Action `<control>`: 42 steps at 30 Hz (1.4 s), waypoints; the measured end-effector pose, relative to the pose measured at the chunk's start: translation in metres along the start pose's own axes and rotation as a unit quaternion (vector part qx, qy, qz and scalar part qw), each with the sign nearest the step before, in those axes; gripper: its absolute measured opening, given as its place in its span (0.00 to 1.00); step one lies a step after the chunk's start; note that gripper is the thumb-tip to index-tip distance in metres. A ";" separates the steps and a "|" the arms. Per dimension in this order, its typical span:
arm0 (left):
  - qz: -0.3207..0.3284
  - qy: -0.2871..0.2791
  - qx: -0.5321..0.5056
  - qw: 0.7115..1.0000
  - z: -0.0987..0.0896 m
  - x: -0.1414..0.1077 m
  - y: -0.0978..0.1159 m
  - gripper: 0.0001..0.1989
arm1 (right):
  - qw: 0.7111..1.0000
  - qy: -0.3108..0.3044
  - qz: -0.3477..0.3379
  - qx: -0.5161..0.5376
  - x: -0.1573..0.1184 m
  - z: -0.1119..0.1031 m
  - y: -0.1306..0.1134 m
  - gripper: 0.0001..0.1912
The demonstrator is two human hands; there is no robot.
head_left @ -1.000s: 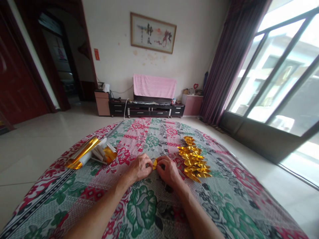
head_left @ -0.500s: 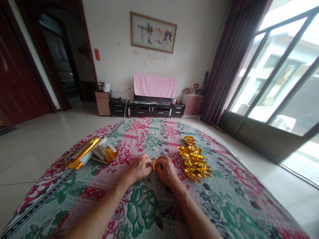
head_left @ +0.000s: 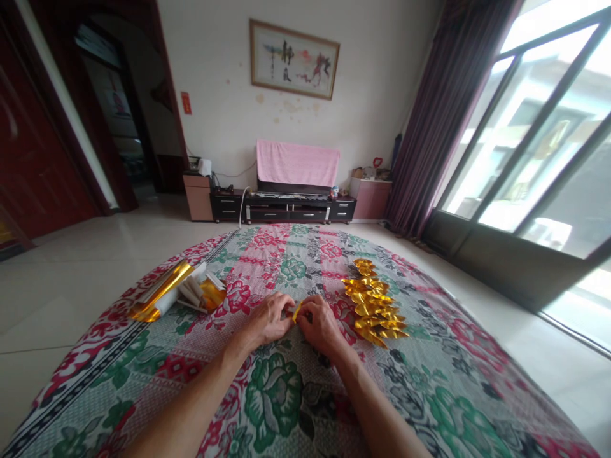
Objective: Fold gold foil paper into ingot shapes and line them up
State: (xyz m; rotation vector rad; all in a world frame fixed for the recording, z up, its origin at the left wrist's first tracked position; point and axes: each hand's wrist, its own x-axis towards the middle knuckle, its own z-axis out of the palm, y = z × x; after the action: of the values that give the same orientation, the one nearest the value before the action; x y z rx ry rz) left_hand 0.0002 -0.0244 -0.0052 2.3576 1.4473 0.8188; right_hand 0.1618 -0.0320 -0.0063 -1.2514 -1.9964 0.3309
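Between my two hands is a small piece of gold foil paper [head_left: 296, 312], mostly covered by the fingers. My left hand [head_left: 273, 317] pinches it from the left, fingers closed. From the right, my right hand [head_left: 316, 321] grips it with curled fingers. Right of my hands, several folded gold foil paper pieces [head_left: 375, 305] with pointed ends lie in a row. Off to the left are a roll of gold foil paper [head_left: 165, 289] and a bundle of white-backed gold strips [head_left: 203, 291]. All of this rests on a flowered cloth [head_left: 272, 407].
Beyond the cloth's rounded far edge stands a low black cabinet [head_left: 293, 213], with a pink cloth [head_left: 298, 164] draped above it. A purple curtain [head_left: 422, 127] and glass doors [head_left: 525, 140] are on the right. A red door [head_left: 42, 152] is on the left.
My hands stay at nearly the same place, still pinching the foil piece. Slightly more of its gold surface shows between the fingers. The view has shifted very slightly.
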 end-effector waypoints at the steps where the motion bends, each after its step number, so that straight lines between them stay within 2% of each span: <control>1: 0.001 0.001 0.002 1.000 0.000 0.000 0.000 0.11 | 1.000 -0.002 -0.001 0.000 0.001 0.000 0.001 0.07; 11: -0.004 -0.017 0.002 1.000 -0.003 0.000 0.003 0.11 | 0.999 0.008 0.011 0.031 0.004 0.006 0.013 0.13; 17: -0.003 -0.028 -0.004 1.000 -0.005 -0.001 0.002 0.10 | 1.000 0.012 -0.002 0.025 0.002 0.003 0.011 0.17; 20: 0.011 -0.020 -0.006 1.000 -0.005 -0.001 0.002 0.10 | 1.000 0.021 -0.015 0.008 -0.001 -0.001 0.007 0.16; 25: 0.020 0.007 0.018 1.000 -0.005 -0.004 0.011 0.12 | 1.000 -0.008 -0.024 -0.014 -0.003 -0.002 0.004 0.15; 29: 0.018 0.029 0.034 0.999 -0.005 -0.006 0.016 0.07 | 0.999 0.001 -0.040 -0.016 -0.003 0.000 0.006 0.13; 32: 0.016 0.027 0.031 0.999 -0.005 -0.006 0.014 0.06 | 0.999 0.023 -0.044 -0.018 -0.002 -0.001 0.006 0.11; 37: 0.031 0.055 0.016 0.998 -0.006 -0.004 0.007 0.14 | 0.998 0.049 -0.012 -0.028 -0.001 -0.002 0.004 0.09; 42: -0.014 0.092 0.037 0.995 -0.005 -0.003 -0.001 0.12 | 0.998 0.047 -0.001 -0.044 -0.002 -0.002 0.001 0.08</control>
State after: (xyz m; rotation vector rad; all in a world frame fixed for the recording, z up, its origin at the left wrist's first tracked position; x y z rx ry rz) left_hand -0.0044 -0.0272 -0.0020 2.3609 1.6042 1.0141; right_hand 0.1644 -0.0336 -0.0058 -1.2948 -1.9503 0.1803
